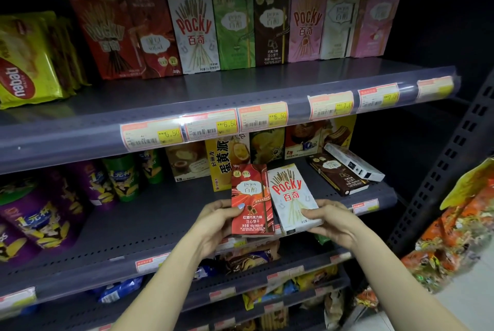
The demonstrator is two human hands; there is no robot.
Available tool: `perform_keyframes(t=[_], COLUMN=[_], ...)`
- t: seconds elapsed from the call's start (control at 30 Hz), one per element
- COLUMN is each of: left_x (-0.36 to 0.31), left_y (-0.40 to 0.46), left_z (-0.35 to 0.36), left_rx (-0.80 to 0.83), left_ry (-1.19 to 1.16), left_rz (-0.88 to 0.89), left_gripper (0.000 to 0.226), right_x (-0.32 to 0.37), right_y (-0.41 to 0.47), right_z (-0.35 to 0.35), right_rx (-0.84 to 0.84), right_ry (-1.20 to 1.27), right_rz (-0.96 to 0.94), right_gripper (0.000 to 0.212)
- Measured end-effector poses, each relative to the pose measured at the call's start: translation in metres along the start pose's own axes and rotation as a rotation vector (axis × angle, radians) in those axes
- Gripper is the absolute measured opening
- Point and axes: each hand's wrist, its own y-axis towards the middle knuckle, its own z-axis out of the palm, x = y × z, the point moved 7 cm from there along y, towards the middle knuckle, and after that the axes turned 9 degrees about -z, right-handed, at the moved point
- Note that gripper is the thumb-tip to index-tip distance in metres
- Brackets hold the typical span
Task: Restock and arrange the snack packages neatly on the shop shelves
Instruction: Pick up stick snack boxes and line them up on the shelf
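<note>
Grey perforated metal makes up the middle shelf that both hands work over. Above the hands, an upper shelf carries a standing row of stick-biscuit boxes, with price labels along its front lip. Beyond the right hand, a dark brown box and a white box lie flat and skewed on the middle shelf; to the left of the left hand lie purple snack cups. Behind the held boxes stand yellow pie cartons.

The left hand grips the red box at its lower left edge, thumb across the front. The right hand holds the white Pocky box at its lower right corner, fingers curled round it. Both boxes are side by side and touching, fronts facing the camera, long axes running up and away toward the shelf back, the white one tilted slightly rightward at its base.
</note>
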Motion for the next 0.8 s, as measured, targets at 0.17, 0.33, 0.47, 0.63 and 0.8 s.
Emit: perform_keyframes(t=[0.17, 0.33, 0.47, 0.63, 0.8], left_x=[-0.003, -0.007, -0.017, -0.03, -0.042], left_y=[-0.021, -0.047, -0.07, -0.1, -0.132], left_z=[-0.013, -0.025, -0.03, -0.034, -0.035], left_rx=[0.01, 0.022, 0.052, 0.088, 0.15], left_ry=[0.029, 0.047, 0.065, 0.126, 0.157], left_rz=[0.045, 0.081, 0.131, 0.194, 0.241], left_gripper=[0.028, 0.035, 0.048, 0.056, 0.058], right_x=[0.002, 0.01, 0.019, 0.032, 0.048], right_y=[-0.013, -0.03, -0.042, -0.06, -0.083], right_z=[0.017, 0.039, 0.053, 0.066, 0.074], right_rx=[0.159, 0.341, 0.44, 0.534, 0.622], right_ry=[0.01, -0.009, -0.057, -0.147, -0.316], right_rz=[-0.008, -0.067, -0.117, -0.167, -0.237], right_gripper=[0.046, 0.055, 0.06, 0.068, 0.067])
